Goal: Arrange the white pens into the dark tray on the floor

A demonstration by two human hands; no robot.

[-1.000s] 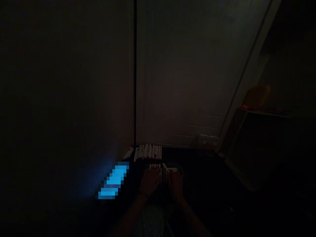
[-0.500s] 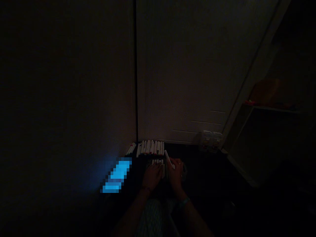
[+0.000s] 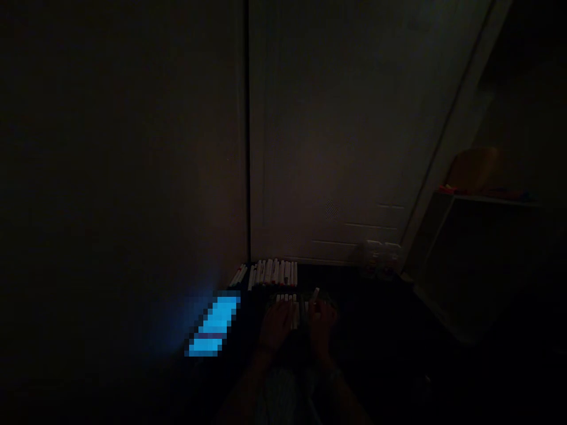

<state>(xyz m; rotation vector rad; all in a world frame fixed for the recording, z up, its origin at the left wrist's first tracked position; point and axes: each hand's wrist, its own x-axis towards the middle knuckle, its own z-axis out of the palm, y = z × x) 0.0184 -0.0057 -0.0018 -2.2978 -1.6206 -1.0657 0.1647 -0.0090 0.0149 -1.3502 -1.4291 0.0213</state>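
On the dark tabletop, nearest the wearer, the left hand lies over a group of slim white pens; whether its fingers grip any cannot be determined. Beside it, the right hand has its fingers bent around a single white pen, tilted. Left of both hands glows a pixelated blue rectangular screen. Beyond them, a row of white pens stands near the pale panelled wall, with two clear plastic containers farther right.

Glowing blue screen (pixelated)
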